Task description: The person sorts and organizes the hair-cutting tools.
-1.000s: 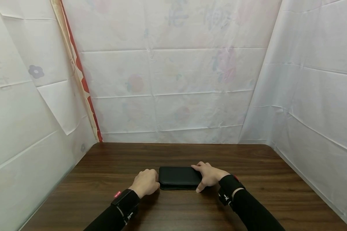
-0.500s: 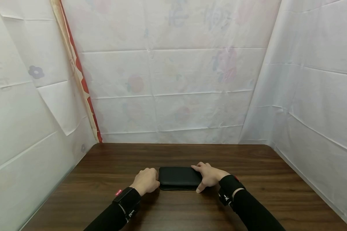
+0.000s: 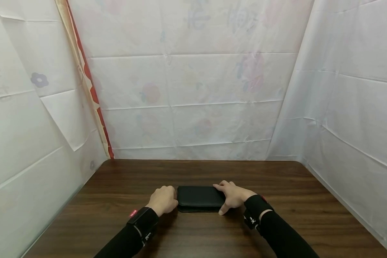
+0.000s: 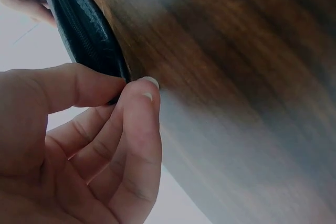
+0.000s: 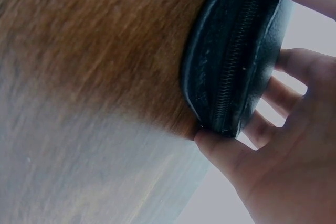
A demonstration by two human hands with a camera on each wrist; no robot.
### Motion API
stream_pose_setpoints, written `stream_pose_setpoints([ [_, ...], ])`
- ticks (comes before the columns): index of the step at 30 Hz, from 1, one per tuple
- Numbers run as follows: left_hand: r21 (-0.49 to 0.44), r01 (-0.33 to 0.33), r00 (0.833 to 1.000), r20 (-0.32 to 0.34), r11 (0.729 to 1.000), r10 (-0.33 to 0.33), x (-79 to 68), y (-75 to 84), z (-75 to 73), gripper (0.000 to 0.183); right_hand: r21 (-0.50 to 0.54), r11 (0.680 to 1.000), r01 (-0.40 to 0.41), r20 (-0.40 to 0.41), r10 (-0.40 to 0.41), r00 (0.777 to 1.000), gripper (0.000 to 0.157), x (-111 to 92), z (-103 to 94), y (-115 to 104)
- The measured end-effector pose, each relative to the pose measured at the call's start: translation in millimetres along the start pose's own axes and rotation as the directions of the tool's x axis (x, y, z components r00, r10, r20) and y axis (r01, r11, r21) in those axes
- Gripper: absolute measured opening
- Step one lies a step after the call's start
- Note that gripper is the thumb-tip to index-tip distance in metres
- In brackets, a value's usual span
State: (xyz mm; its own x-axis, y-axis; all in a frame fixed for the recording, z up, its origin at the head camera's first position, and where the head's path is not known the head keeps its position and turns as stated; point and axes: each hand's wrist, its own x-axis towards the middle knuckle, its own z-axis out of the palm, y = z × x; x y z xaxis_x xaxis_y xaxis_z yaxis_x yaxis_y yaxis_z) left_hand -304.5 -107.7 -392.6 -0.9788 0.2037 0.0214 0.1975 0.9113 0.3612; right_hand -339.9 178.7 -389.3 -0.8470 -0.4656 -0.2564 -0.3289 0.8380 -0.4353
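Note:
A black zip-around wallet (image 3: 200, 196) lies flat on the table, its long side facing me. At its left end my left hand (image 3: 162, 200) pinches the corner between thumb and curled forefinger. In the left wrist view the zipper (image 4: 79, 30) runs along the wallet's edge toward that pinch, and the fingertips hide whatever small part sits between them. The right hand (image 3: 233, 196) grips the opposite end, fingers over the top and far side, thumb at the near corner. Zipper teeth (image 5: 231, 61) show along the side in the right wrist view, and look closed there.
The dark wood-grain table (image 3: 193, 236) extends around the wallet. White printed sheets (image 3: 193, 89) hang behind it and along both sides. A red-and-cream strip (image 3: 90, 82) hangs in the back left corner. Black bands with small devices (image 3: 142, 224) sit on both wrists.
My left hand has shifted very slightly forward, still pinching at the wallet's left end. The right hand and the wallet stay where they were.

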Motion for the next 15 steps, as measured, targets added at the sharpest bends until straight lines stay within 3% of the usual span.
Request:
stream_pose_setpoints([
  [15, 0.002, -0.017, 1.0, -0.002, 1.0, 0.017, 2.3, -2.4, -3.4, 0.024, -0.008, 1.0, 0.007, -0.004, -0.007, 1.0, 0.1, 1.0, 1.0, 0.6],
])
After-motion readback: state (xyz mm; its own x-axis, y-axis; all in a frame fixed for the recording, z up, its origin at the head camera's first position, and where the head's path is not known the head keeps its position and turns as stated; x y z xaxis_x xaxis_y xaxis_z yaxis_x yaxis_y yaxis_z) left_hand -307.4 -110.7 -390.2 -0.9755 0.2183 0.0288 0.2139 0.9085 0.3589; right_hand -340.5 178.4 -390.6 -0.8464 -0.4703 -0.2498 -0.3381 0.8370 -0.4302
